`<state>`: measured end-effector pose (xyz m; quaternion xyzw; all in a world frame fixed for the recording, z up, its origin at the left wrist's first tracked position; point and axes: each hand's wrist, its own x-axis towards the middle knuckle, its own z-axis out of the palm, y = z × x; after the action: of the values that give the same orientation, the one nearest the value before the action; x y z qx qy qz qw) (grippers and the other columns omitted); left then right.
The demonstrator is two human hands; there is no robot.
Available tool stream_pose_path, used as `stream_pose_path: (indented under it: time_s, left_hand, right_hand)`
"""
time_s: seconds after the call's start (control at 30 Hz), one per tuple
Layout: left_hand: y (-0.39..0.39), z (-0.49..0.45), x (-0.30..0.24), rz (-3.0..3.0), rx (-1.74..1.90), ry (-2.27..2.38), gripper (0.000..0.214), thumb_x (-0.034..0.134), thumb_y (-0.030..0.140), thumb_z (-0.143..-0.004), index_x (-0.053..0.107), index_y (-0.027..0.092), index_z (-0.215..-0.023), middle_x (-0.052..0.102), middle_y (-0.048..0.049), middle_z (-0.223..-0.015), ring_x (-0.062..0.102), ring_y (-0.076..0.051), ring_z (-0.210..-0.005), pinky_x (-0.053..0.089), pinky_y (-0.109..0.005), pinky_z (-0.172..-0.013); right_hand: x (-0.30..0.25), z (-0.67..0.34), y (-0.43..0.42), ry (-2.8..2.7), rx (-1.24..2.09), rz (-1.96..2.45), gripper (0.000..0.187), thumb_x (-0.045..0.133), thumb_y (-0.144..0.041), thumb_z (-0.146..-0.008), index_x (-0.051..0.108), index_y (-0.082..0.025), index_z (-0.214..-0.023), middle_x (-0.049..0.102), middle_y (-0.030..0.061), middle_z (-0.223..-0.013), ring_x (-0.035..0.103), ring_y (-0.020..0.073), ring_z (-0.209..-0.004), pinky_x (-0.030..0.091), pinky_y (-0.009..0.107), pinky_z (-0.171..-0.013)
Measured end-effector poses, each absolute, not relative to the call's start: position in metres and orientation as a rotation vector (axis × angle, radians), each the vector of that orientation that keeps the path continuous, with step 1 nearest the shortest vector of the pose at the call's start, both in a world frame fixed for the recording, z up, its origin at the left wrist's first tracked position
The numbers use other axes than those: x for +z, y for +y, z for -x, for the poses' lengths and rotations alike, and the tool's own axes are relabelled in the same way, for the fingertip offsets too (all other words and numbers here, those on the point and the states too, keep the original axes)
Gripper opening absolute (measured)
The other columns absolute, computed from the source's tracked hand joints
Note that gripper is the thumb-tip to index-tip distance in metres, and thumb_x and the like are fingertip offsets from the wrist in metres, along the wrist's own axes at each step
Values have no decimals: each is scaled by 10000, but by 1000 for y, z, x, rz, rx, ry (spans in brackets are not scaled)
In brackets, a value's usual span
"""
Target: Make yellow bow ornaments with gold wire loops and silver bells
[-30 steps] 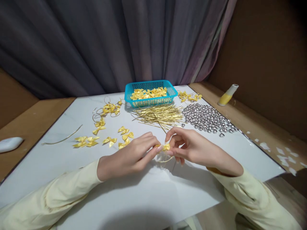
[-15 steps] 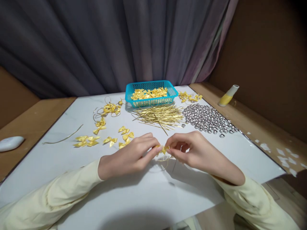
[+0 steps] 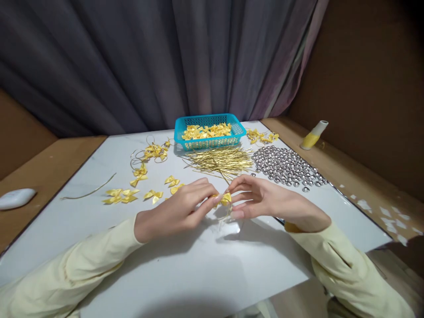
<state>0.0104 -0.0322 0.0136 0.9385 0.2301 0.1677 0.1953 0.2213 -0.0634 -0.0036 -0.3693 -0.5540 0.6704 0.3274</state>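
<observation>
Between the thumb and fingertips of my left hand (image 3: 185, 205) is a yellow ribbon bow (image 3: 226, 199), held a little above the white table (image 3: 205, 269). A thin gold wire loop dangles under the bow. My right hand (image 3: 265, 198) is at the bow's right side with thumb and fingers apart; its index fingertip is close to the bow, and whether it touches I cannot tell. Beyond the hands lies a heap of gold twist ties (image 3: 221, 160). Loose yellow bows (image 3: 153, 195) lie left of my left hand, one partly hidden behind it.
A blue basket (image 3: 208, 143) of yellow bows stands at the back. Silver bells (image 3: 286, 165) are heaped on the right. Bows with wire loops (image 3: 155, 151) lie at back left. A single wire (image 3: 89, 193), a white device (image 3: 16, 198) and a yellow-wrapped tube (image 3: 314, 135) sit toward the sides.
My right hand has loosened its pinch at the bow, its fingers spreading apart. My left hand still holds the bow, which has risen slightly. The view has shifted a little.
</observation>
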Motion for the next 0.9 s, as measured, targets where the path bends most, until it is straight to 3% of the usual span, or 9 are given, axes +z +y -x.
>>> stream_pose_path:
  time_s: [0.13,0.33,0.43,0.6,0.73,0.9]
  left_hand:
    - [-33,-8,17,-2693,443,602,223,357,173,-924,503,153,-757,496,-23,-697,451,-143,-695,361,-268,-646]
    - [-34,-7,16,-2723,394,654,263,339,205,-932,513,146,-744,492,-27,-679,449,-155,-697,352,-280,-634]
    - [-35,-7,15,-2704,355,701,288,327,210,-932,526,141,-736,514,-35,-692,456,-154,-686,355,-284,-631]
    - [-36,-8,13,-2693,341,763,289,332,222,-928,523,144,-726,515,-31,-695,471,-153,-692,362,-280,-630]
    - [-34,-9,12,-2669,339,792,295,337,230,-927,525,148,-715,511,-14,-674,473,-140,-667,358,-267,-615]
    - [-34,-9,11,-2678,298,766,294,339,232,-926,516,149,-706,475,1,-638,459,-136,-648,342,-259,-607]
  right_hand:
    - [-11,-219,-57,-1414,1880,841,394,695,-193,-707,471,-207,-1031,583,36,-1006,607,150,-917,481,325,-830]
    - [-7,-209,-65,-1761,906,1016,161,649,-250,-756,551,-208,-877,589,39,-951,548,179,-936,429,348,-850]
    - [-10,-200,-71,-1937,681,1059,185,623,-182,-752,534,-205,-913,595,39,-908,553,178,-869,435,338,-801]
    - [-25,-191,-71,-1999,607,1028,213,548,-139,-783,514,-203,-983,614,58,-959,572,180,-897,463,312,-778]
    - [-31,-191,-68,-2056,531,1052,136,502,-151,-829,622,-198,-873,673,62,-866,616,191,-816,478,317,-731]
    - [-26,-195,-65,-1977,715,1046,141,571,-160,-805,699,-213,-782,718,48,-838,657,188,-760,500,308,-704]
